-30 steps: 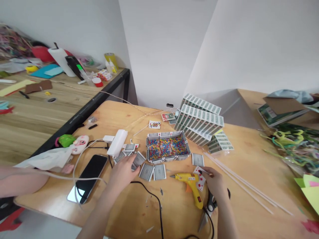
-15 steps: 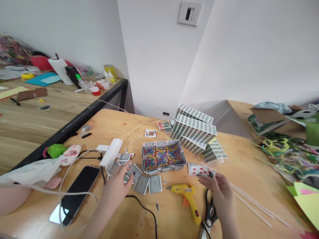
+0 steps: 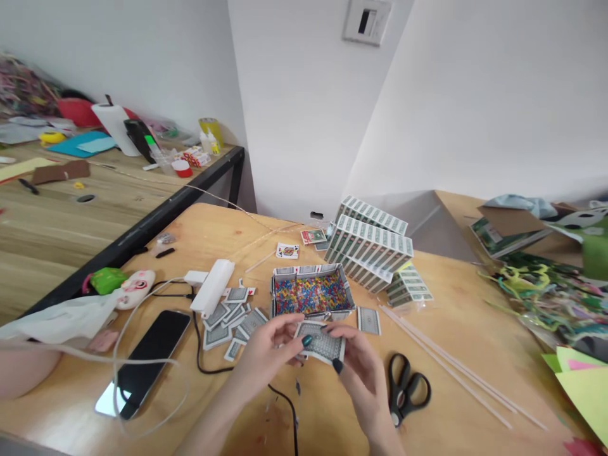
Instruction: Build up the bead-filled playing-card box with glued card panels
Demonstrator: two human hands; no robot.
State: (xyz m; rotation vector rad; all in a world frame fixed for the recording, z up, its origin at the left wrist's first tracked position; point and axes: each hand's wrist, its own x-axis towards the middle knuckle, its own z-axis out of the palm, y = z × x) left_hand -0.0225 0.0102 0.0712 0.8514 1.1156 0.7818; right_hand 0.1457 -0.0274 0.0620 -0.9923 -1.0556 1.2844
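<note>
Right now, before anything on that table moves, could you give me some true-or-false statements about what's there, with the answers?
1. The left hand and the right hand both hold a grey-backed card. True.
2. The scissors have bright red handles. False: the handles are black.
3. The phone lies to the left of the left hand. True.
4. The open box is plain white inside. False: its inside is multicoloured.
5. A face-up picture card lies beyond the open box. True.
</note>
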